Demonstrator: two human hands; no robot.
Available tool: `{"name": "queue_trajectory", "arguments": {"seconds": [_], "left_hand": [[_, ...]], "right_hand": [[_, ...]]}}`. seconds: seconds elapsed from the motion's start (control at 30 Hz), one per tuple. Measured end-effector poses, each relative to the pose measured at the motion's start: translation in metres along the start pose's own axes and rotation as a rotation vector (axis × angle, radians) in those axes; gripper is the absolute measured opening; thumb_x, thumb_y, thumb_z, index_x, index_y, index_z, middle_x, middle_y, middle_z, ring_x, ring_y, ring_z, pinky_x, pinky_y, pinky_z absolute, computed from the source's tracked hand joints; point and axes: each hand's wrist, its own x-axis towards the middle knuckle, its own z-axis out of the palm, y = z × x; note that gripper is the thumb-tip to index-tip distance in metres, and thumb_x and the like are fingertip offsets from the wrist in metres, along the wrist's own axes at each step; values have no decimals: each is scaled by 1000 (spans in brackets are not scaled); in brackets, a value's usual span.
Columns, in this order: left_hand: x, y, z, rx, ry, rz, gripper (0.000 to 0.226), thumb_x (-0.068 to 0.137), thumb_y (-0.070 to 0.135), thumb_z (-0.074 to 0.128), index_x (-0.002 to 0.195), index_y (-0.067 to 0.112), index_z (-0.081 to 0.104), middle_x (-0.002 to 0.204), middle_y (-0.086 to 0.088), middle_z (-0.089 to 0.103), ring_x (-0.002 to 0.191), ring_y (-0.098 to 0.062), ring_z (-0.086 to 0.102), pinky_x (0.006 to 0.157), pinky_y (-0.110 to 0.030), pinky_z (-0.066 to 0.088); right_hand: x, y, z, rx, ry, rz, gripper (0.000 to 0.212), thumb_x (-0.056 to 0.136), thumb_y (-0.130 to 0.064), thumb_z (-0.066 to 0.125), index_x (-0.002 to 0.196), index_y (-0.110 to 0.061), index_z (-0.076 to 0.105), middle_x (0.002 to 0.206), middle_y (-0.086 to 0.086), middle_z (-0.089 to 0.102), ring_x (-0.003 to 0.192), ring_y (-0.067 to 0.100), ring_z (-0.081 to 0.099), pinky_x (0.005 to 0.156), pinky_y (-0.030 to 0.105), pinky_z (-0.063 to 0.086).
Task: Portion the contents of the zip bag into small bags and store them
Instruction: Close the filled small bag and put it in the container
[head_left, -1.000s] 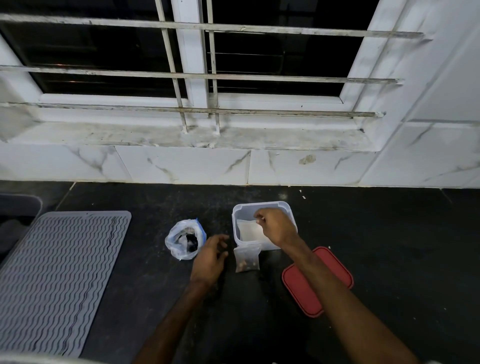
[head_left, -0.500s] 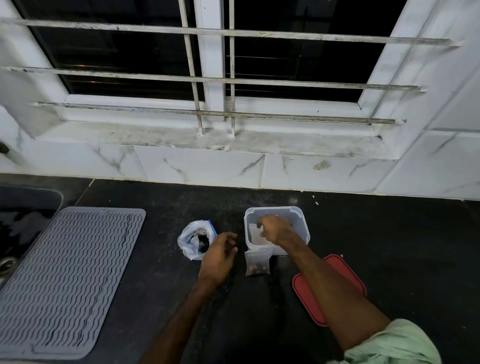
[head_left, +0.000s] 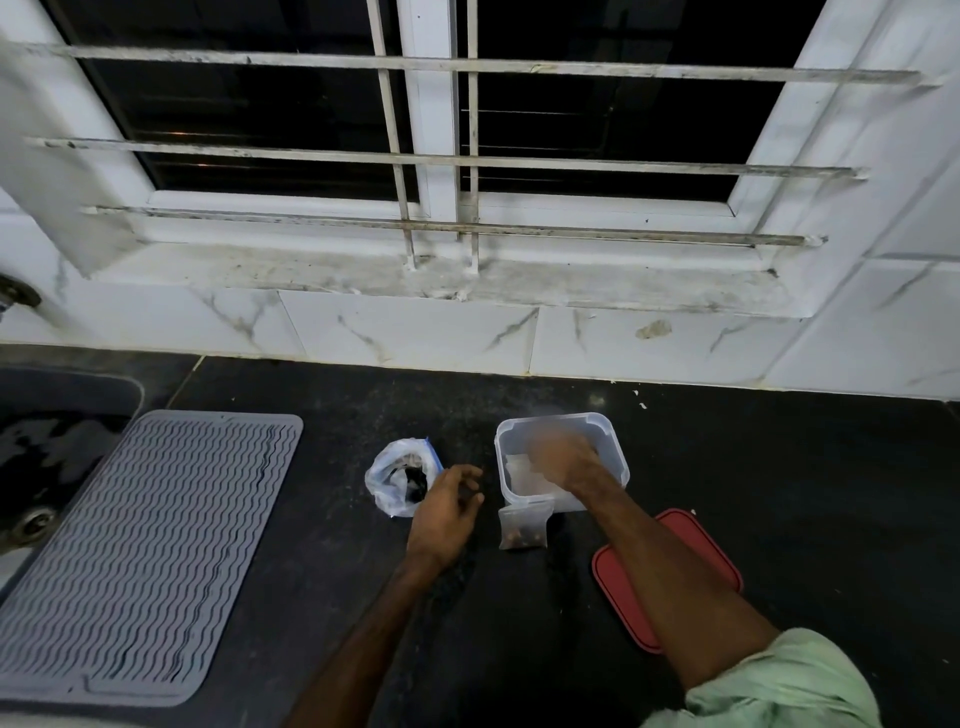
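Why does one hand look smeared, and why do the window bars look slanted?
Head view: the right hand inside the clear container is motion-blurred, while the left hand is sharp. Head view: the wide-angle lens probably splays the window bars.

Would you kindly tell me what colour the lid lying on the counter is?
The lid is red, shown best in the head view.

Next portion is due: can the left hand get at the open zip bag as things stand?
Probably yes: the left hand is right beside the zip bag, whose mouth gapes open, and nothing lies between them.
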Motion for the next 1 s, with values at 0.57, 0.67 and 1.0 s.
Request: {"name": "queue_trajectory", "arguments": {"seconds": [0.57,0.67,1.0], "left_hand": [[15,54,-7,-233,136,96,22,90,23,67,110,29,59,109,3,65,99,-8,64,87,-34,55],[35,70,-7,-290,103,85,30,88,23,71,117,18,63,110,-4,65,98,-13,65,88,-36,56],[47,81,-17,-369,144,16,10,91,10,67,100,14,68,97,-2,73,95,-15,69,90,-37,56]], "right_hand": [[-42,-2,-40,0,385,-249,24,96,-28,53,110,-19,69,117,4,51,112,24,50,83,41,53],[-50,0,-56,54,399,-318,20,94,-30,55,104,-18,68,115,0,60,109,19,54,91,41,49],[-61,-15,-51,189,386,-445,37,97,-6,53,128,-21,65,101,4,57,95,19,48,77,34,45]]}}
